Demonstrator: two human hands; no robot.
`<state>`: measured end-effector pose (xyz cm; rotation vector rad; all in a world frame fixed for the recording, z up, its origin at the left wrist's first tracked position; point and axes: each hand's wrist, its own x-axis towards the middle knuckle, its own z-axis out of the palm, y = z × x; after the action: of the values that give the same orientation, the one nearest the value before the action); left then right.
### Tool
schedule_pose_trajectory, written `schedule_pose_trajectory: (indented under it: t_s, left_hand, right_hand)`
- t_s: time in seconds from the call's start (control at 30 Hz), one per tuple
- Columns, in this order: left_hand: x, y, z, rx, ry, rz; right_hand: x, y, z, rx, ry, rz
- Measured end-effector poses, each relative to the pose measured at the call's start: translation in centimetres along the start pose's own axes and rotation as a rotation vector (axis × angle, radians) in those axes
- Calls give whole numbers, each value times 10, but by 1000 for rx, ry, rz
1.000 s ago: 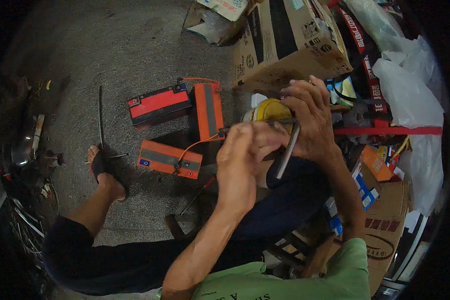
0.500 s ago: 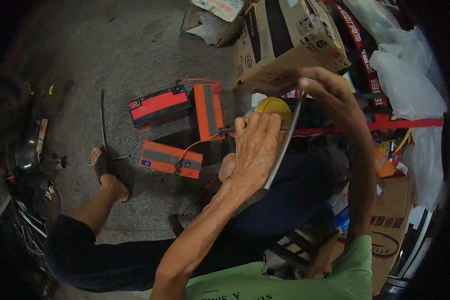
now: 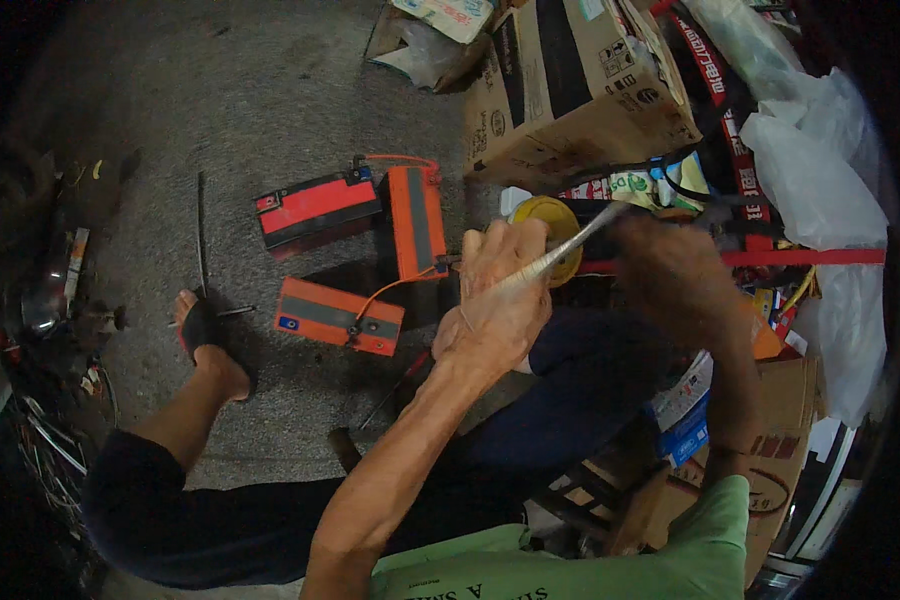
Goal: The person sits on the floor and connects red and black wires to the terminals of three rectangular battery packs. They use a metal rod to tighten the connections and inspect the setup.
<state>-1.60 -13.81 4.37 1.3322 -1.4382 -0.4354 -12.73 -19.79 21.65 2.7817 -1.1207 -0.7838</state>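
The left hand (image 3: 495, 305) is closed around one end of a thin, pale, shiny strip (image 3: 560, 255), which looks like a length of tape or a flat band. The strip runs up and to the right from that fist to the right hand (image 3: 670, 265), which sits in shadow on the far side of the yellow roll (image 3: 550, 230); I cannot tell how that hand is closed or whether it pinches the strip or a dark tool. The strip is stretched taut between the two hands, just in front of the yellow roll.

By the look of it, the strip is pulled out but not yet put on anything. The three orange batteries (image 3: 410, 220) lie on the floor (image 3: 220, 120) to the left of the yellow roll, joined by an orange wire (image 3: 385, 290), and none of them shows any wrapping, so that work seems still to come.

Behind the yellow roll stands a cardboard box (image 3: 570, 90); white plastic bags (image 3: 820, 170) are further right.

Much is unclear: the right hand's fingers are dark and blurred, the strip's far end is lost there, and the roll is half covered by the left hand. The picture's edges are black.
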Motion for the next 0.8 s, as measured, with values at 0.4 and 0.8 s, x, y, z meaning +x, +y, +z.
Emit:
schedule_pose_trajectory:
  t_s: [0.4,0.8]
  left_hand:
    - [-10,1,10,-69,1,10]
    - [-10,3,12,-106,-49,-37]
  right_hand:
    - [0,-4,-14,173,-205,-319]
    - [-7,-10,-18,154,-168,-288]
